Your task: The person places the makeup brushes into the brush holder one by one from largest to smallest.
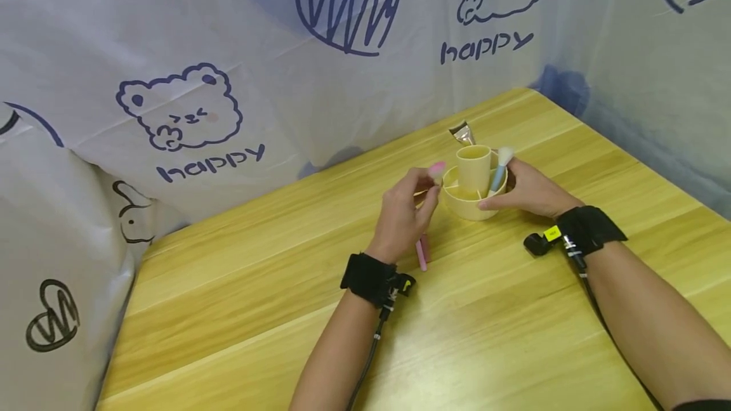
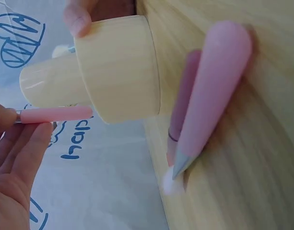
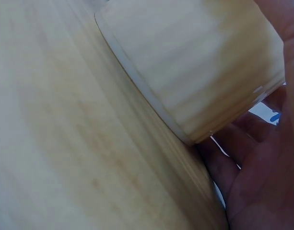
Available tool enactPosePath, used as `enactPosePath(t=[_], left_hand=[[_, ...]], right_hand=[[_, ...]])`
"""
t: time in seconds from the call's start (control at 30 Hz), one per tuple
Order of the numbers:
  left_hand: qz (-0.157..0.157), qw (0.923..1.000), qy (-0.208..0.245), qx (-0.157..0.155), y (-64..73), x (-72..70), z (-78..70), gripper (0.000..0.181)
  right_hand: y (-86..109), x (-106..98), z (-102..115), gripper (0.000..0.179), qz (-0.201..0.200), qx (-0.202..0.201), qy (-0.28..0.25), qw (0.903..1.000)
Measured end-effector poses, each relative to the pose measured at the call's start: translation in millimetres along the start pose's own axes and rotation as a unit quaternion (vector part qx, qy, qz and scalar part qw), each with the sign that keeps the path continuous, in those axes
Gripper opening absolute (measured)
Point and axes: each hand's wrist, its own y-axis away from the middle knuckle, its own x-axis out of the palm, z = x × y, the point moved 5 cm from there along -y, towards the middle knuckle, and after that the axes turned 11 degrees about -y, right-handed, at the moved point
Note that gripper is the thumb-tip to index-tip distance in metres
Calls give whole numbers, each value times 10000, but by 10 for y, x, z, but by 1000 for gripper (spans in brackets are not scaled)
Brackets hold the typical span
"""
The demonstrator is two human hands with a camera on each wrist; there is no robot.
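From afar I see the table [image 1: 228, 284] from head height, looking forward and down, while both wrist views, rolled sideways and low, face the cream holder [image 1: 465, 210], left near, right nearer, which all three share.

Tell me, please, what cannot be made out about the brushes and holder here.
Head view: the lower end of the blue brush, hidden by the yellow holder.
Left wrist view: the bristles of the held brush, behind the left hand.
Left wrist view: much of the rear mauve brush, behind the nearer pink brush.
Right wrist view: the holder's rim, cut off by the top edge.
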Motion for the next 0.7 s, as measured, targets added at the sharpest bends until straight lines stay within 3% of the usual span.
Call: enactPosePath(t=[0.3, 0.7], left_hand=[[-618, 9974, 310, 218, -66, 28, -75, 17], [-407, 9981, 425, 176, -89, 207, -73, 20]], right_hand=[[-11, -15, -19, 101, -42, 53, 121, 9999], [8, -23, -34, 101, -67, 93, 148, 9998]])
